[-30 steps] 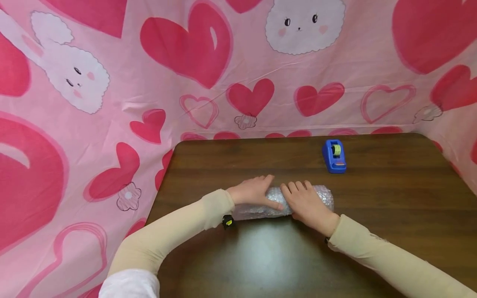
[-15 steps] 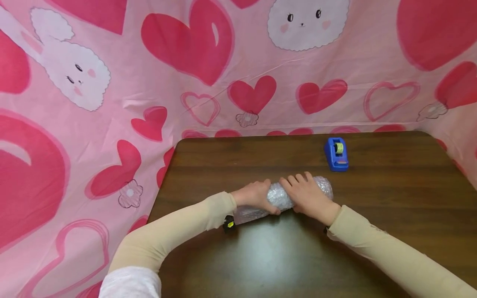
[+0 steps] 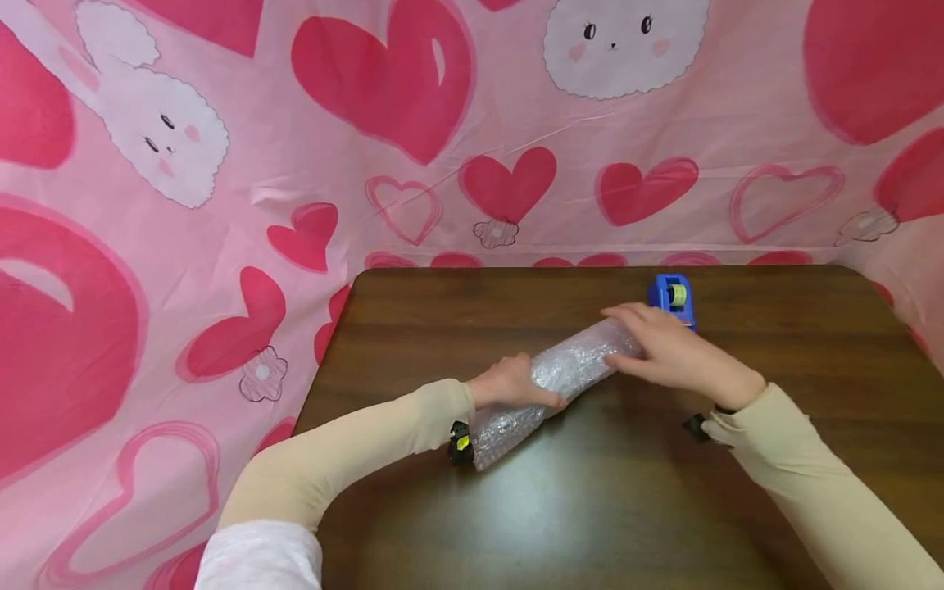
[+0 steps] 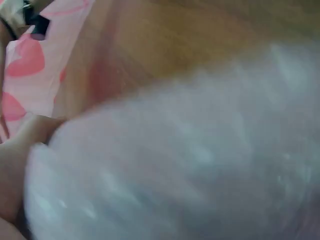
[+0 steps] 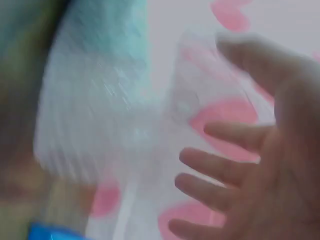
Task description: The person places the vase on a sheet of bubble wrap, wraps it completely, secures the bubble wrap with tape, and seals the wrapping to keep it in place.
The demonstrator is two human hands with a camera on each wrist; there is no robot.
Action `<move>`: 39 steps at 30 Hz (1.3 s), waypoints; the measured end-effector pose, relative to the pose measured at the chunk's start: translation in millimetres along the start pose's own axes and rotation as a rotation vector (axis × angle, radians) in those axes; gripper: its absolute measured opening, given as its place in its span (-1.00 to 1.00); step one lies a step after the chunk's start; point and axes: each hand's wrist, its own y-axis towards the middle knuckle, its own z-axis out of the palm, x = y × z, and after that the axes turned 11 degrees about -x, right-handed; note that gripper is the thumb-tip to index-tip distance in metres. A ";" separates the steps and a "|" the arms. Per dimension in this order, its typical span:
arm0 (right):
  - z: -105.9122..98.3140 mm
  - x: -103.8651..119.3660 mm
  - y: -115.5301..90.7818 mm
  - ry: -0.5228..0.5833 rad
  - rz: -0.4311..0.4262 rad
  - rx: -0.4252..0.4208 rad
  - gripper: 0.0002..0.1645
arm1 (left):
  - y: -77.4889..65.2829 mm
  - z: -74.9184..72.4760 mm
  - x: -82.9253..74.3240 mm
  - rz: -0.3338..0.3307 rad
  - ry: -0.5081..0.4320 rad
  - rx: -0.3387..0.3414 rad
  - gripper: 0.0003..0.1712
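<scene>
"Since the roll point(image 3: 571, 365) lies aslant over the worktop point(image 3: 435, 315), which of the hands has it?"

"The left hand point(image 3: 512, 383). It grips the nearer part, thumb along one side. The right hand point(image 3: 682, 348) is at the far end with its fingers straight and spread, not curled round the plastic; whether they brush it, I can't tell."

"How do you think it will handle?"

"Light, I'd guess, and soft, with bubbles that give under pressure. I can't make out what is inside, if anything, so I'd treat it as fragile. The smooth film may well be slippery."

"Where would you take hold?"

"Round the body, one hand toward each end, pressing broadly and gently. Pinching only the near edge, which looks thin and flat, could let it sag or loosen."

"And what is it like to look at?"

"A long tube of clear bubble plastic, pimpled and crinkled, full of white glints, flattening toward the near end. Just beyond the far end, partly hidden by the right hand, stands a blue dispenser point(image 3: 661, 288), apparently hard plastic. The worktop is dark and wood-grained with a dull sheen; the pink cloth point(image 3: 509, 90) behind it is creased."
</scene>
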 end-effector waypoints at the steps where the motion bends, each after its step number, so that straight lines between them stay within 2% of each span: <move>1: -8.8 -7.2 0.0 0.000 0.025 -0.027 -0.22 | 0.3 -0.3 -1.2 -0.014 -0.012 -0.005 0.26; 3: -23.3 -21.7 -0.6 -0.009 0.101 -0.064 -0.33 | 0.6 -1.6 -3.8 -0.032 -0.016 -0.012 0.32; 7: -36.3 -52.0 -3.5 -0.018 0.266 -0.038 -0.43 | 0.0 -4.4 -7.0 -0.047 -0.006 -0.003 0.36; 15: -21.1 -101.4 -14.0 0.015 0.444 -0.025 -0.43 | -4.2 -3.7 -10.0 -0.038 -0.050 0.013 0.37; 20: -12.8 -122.0 -21.3 0.046 0.579 -0.021 -0.33 | -2.9 0.2 -7.9 -0.115 -0.143 -0.011 0.33; 24: -7.0 -130.9 -18.8 0.072 0.641 -0.006 -0.29 | -0.5 0.1 -4.6 -0.163 -0.220 -0.026 0.25; 29: -4.0 -133.7 -17.6 0.106 0.718 0.007 -0.27 | 3.0 4.2 -6.7 -0.138 -0.256 -0.042 0.02; 34: -2.1 -131.5 -16.6 0.212 0.764 0.053 -0.25 | 6.3 7.3 -11.0 -0.144 -0.258 -0.049 -0.11; 36: 0.0 -130.9 -17.2 0.248 0.779 0.051 -0.24 | 7.4 8.4 -12.8 -0.164 -0.255 -0.053 -0.05; 39: 4.5 -131.6 -18.6 0.265 0.803 0.021 -0.25 | 8.7 10.2 -16.1 -0.174 -0.241 -0.053 0.18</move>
